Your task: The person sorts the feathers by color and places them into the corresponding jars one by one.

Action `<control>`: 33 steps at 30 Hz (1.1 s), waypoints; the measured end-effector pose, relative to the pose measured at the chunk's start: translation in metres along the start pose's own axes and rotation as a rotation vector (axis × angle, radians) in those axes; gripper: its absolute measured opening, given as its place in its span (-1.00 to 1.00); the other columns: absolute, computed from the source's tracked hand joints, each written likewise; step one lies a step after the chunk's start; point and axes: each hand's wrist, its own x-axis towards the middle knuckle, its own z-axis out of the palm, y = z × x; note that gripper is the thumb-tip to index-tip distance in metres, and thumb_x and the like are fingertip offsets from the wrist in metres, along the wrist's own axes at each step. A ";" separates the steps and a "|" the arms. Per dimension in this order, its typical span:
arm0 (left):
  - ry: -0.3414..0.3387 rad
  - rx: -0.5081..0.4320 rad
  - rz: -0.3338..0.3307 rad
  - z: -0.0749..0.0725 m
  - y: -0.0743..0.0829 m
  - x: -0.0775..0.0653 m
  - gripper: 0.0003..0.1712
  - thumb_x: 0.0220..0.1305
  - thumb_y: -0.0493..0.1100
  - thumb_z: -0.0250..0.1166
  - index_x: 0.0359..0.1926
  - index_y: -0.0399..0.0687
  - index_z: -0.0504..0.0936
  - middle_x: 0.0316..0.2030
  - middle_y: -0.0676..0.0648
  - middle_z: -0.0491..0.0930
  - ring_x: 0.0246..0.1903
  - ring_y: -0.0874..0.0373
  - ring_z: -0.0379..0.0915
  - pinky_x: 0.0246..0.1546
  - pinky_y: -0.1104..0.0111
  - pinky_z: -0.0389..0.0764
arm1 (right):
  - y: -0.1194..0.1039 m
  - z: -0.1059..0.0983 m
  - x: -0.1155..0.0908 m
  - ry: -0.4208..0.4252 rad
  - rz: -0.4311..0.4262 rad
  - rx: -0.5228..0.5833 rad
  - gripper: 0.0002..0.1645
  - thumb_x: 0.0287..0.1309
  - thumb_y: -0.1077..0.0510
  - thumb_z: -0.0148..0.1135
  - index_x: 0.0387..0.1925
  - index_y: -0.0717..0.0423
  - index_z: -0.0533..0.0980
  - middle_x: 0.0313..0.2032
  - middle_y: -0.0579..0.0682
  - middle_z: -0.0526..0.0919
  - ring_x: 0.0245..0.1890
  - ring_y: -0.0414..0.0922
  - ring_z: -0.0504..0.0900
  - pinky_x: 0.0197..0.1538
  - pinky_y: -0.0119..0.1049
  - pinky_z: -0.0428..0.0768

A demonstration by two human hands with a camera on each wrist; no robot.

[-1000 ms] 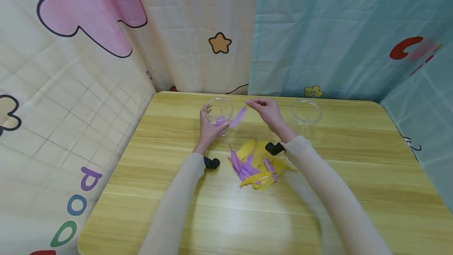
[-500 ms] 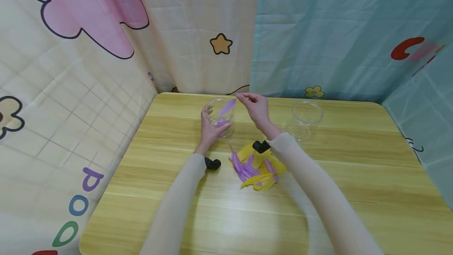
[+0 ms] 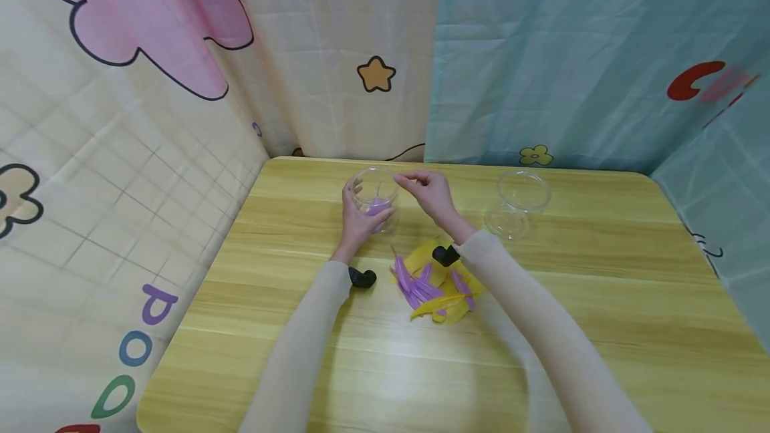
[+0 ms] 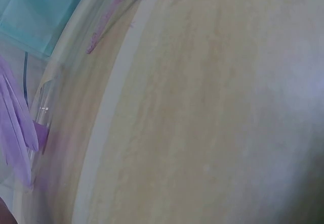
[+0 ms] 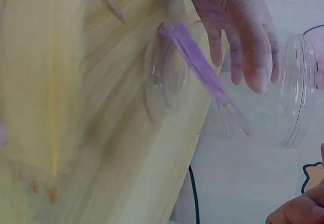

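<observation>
In the head view my left hand point(image 3: 359, 219) grips a clear plastic jar point(image 3: 385, 187) near the table's back edge, thumb across its front. Purple feathers point(image 3: 377, 206) lie inside with stems up; the right wrist view also shows these purple feathers point(image 5: 195, 57) through the wall. Beside the rim is my right hand point(image 3: 430, 194), with no feather visible in it. In the right wrist view its thumb point(image 5: 298, 209) and a finger stand apart. A pile of purple feathers point(image 3: 415, 286) and yellow feathers point(image 3: 421, 256) lies on the table below the hands.
A second clear jar point(image 3: 507, 222) stands to the right at the back of the wooden table point(image 3: 601, 326). Printed curtains point(image 3: 337, 25) hang behind the table and at its sides. Both wrists wear black camera mounts point(image 3: 363, 278).
My right hand carried a purple feather left to the jar's mouth and let it go; the feather is now in the jar. My left hand has stayed on the jar.
</observation>
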 end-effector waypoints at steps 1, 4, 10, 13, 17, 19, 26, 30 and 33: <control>0.002 0.003 -0.003 0.000 -0.001 0.000 0.19 -0.21 -0.18 0.61 0.39 0.13 0.05 0.32 -0.14 0.15 0.27 -0.08 0.07 0.16 -0.03 0.23 | 0.002 -0.002 -0.001 -0.007 0.011 -0.002 -0.51 0.05 -0.21 0.34 -0.16 0.07 0.68 -0.57 -0.06 0.49 -0.53 -0.17 0.30 -0.43 -0.32 0.31; 0.006 0.002 -0.005 0.000 -0.001 0.000 0.19 -0.23 -0.14 0.62 0.38 0.19 0.07 0.31 -0.12 0.15 0.27 -0.04 0.07 0.16 0.01 0.24 | 0.009 -0.010 -0.005 -0.042 0.039 -0.005 -0.49 0.05 -0.23 0.33 -0.16 0.09 0.68 -0.37 -0.05 0.64 -0.38 -0.16 0.42 -0.29 -0.28 0.40; 0.007 0.008 0.001 -0.002 -0.001 -0.001 0.19 -0.22 -0.08 0.62 0.38 0.19 0.07 0.31 -0.03 0.17 0.26 -0.02 0.07 0.18 0.00 0.22 | 0.019 -0.034 -0.014 -0.205 0.114 -0.072 -0.47 0.08 -0.19 0.32 -0.18 0.18 0.67 -0.15 -0.02 0.66 -0.19 -0.10 0.48 -0.08 -0.16 0.43; 0.003 0.008 0.002 -0.003 -0.002 -0.001 0.19 -0.22 -0.10 0.61 0.38 0.15 0.06 0.31 0.02 0.18 0.27 0.00 0.07 0.19 0.02 0.20 | 0.023 -0.045 -0.019 -0.296 0.155 -0.139 -0.48 0.09 -0.16 0.32 -0.17 0.22 0.66 -0.17 0.00 0.66 -0.15 -0.06 0.50 -0.02 -0.10 0.44; -0.008 -0.003 0.001 -0.003 0.002 -0.002 0.20 -0.20 -0.17 0.61 0.40 0.05 0.04 0.32 -0.03 0.17 0.28 -0.08 0.05 0.20 -0.03 0.18 | 0.031 -0.057 -0.027 -0.380 0.191 -0.196 -0.48 0.09 -0.14 0.33 -0.16 0.24 0.65 -0.16 0.00 0.66 -0.10 -0.02 0.52 -0.01 -0.12 0.46; -0.016 -0.006 0.001 -0.004 0.012 -0.005 0.18 -0.18 -0.23 0.59 0.40 -0.05 0.04 0.31 -0.10 0.16 0.27 -0.14 0.04 0.19 -0.05 0.18 | 0.035 -0.063 -0.032 -0.421 0.192 -0.227 -0.48 0.09 -0.15 0.33 -0.18 0.24 0.66 -0.17 0.01 0.67 -0.21 -0.04 0.51 -0.13 -0.20 0.46; -0.019 -0.009 -0.008 -0.007 0.037 -0.011 0.12 -0.15 -0.32 0.54 0.37 -0.16 0.05 0.31 -0.18 0.17 0.26 -0.20 0.04 0.20 -0.06 0.18 | 0.041 -0.080 -0.048 -0.609 0.196 -0.324 -0.61 0.06 -0.03 0.38 -0.47 0.28 0.63 -0.55 -0.02 0.57 -0.63 -0.21 0.16 -0.52 -0.36 0.17; -0.018 -0.015 0.006 -0.007 0.038 -0.011 0.12 -0.16 -0.34 0.54 0.37 -0.17 0.04 0.31 -0.25 0.15 0.26 -0.23 0.04 0.20 -0.10 0.16 | 0.046 -0.085 -0.053 -0.682 0.228 -0.387 -0.57 0.03 -0.03 0.41 -0.65 0.22 0.51 -0.71 -0.16 0.35 -0.67 -0.26 0.18 -0.55 -0.40 0.17; -0.019 -0.017 0.015 -0.006 0.036 -0.011 0.13 -0.17 -0.34 0.55 0.37 -0.19 0.04 0.30 -0.24 0.16 0.25 -0.24 0.04 0.19 -0.11 0.15 | 0.049 -0.085 -0.055 -0.728 0.249 -0.428 -0.56 0.02 -0.03 0.41 -0.72 0.16 0.48 -0.76 -0.18 0.30 -0.69 -0.26 0.19 -0.56 -0.41 0.18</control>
